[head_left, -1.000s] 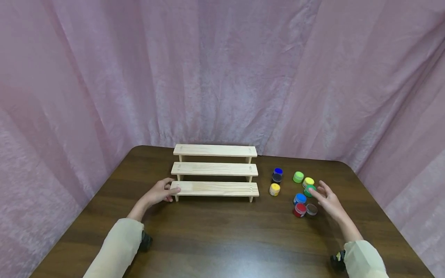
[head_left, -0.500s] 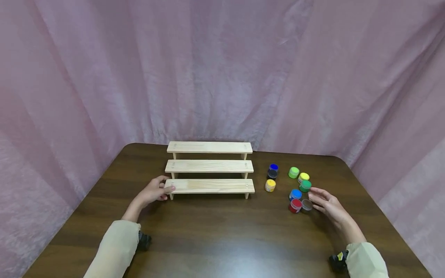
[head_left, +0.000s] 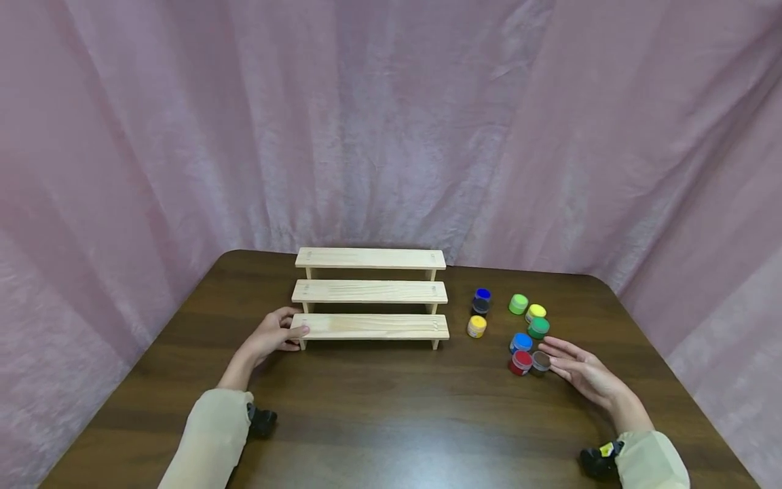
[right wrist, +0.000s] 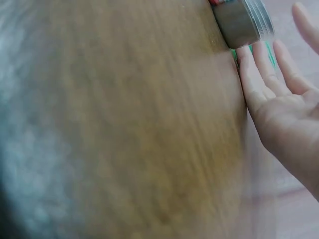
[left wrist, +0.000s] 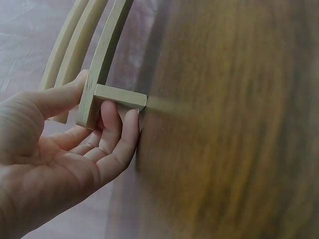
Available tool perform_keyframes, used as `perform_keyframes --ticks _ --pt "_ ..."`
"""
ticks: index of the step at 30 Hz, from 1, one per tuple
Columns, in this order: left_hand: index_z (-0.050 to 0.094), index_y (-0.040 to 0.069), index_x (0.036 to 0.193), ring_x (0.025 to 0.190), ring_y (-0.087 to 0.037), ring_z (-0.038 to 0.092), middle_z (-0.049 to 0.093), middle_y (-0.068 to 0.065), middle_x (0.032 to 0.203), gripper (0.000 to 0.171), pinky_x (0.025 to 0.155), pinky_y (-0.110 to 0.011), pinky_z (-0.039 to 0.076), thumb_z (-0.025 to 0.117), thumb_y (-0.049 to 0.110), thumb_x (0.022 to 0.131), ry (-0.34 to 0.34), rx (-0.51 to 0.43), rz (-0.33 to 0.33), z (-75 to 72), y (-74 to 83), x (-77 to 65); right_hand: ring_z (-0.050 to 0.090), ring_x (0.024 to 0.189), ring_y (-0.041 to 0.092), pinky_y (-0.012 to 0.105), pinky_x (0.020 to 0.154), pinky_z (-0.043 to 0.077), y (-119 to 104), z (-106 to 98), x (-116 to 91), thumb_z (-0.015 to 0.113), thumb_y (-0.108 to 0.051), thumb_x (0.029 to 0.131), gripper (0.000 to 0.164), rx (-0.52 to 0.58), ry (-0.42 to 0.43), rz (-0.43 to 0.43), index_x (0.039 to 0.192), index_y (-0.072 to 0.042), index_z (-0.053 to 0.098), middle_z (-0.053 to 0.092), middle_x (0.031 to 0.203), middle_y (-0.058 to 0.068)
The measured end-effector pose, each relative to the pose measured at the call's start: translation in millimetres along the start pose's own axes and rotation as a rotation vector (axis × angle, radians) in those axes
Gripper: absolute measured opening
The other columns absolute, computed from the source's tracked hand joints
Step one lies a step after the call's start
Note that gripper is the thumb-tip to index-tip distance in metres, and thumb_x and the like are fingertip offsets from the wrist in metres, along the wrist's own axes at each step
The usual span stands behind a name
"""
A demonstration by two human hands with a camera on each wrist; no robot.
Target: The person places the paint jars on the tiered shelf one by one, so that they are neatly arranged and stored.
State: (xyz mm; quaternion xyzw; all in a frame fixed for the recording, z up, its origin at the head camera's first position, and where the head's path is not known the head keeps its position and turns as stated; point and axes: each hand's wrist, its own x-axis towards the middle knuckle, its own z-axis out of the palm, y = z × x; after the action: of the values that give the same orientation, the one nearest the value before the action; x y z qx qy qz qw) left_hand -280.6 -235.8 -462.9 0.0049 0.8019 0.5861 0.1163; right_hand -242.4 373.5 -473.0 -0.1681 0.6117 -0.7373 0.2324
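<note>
A three-step wooden display stand [head_left: 369,327] stands at the back of the table. My left hand [head_left: 273,335] grips the left end of its lowest step; in the left wrist view the thumb lies on the board and the fingers curl beneath, by the short leg [left wrist: 121,95]. To the right is a loose group of small paint jars. My right hand [head_left: 588,377] has its fingers extended just right of the brown jar [head_left: 540,363]. Near it are a red jar [head_left: 520,363], a blue jar [head_left: 521,343] and a green jar [head_left: 539,328]. Whether the fingertips touch the brown jar I cannot tell.
Behind the green jar are a yellow-lidded jar [head_left: 535,312] and a light green jar [head_left: 518,303]. A second cluster holds a dark blue jar [head_left: 482,295], a black jar [head_left: 480,307] and an orange-yellow jar [head_left: 476,327]. A pink curtain [head_left: 391,136] hangs behind the brown table [head_left: 391,421].
My right hand has come down from above the green jar to beside the brown jar, its fingers extending. My left hand keeps its grip on the stand. The head view has shifted slightly.
</note>
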Motion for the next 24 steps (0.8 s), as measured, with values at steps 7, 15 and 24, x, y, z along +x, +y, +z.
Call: perform_keyframes --ticks 7,15,24 --pt "0.032 -0.009 0.143 0.079 -0.012 0.063 0.054 -0.024 0.119 0.062 0.072 -0.031 0.059 0.064 0.01 0.093 -0.006 -0.016 -0.012 1.5 1.1 3.1 0.052 0.116 -0.013 0.011 0.092 0.045 -3 -2 0 0.044 -0.005 0.102 0.041 -0.212 0.055 0.091 0.141 -0.017 0.045 0.059 0.126 -0.024" --pt "0.033 -0.011 0.141 0.079 -0.011 0.063 0.055 -0.024 0.116 0.06 0.071 -0.032 0.06 0.063 0.008 0.093 -0.007 -0.016 0.006 0.4 2.6 -1.0 0.042 0.108 -0.025 0.003 0.088 0.037 -3 -1 7 0.055 -0.01 0.098 0.048 -0.374 0.12 0.197 0.143 -0.003 0.042 0.054 0.119 -0.033" --pt "0.034 -0.01 0.141 0.079 -0.01 0.062 0.055 -0.021 0.115 0.059 0.071 -0.031 0.059 0.063 0.008 0.094 0.001 -0.022 0.003 1.7 2.5 -0.3 0.041 0.111 -0.02 0.006 0.09 0.037 -4 2 9 0.061 -0.017 0.095 0.052 -0.462 0.178 0.256 0.141 0.001 0.045 0.051 0.12 -0.028"
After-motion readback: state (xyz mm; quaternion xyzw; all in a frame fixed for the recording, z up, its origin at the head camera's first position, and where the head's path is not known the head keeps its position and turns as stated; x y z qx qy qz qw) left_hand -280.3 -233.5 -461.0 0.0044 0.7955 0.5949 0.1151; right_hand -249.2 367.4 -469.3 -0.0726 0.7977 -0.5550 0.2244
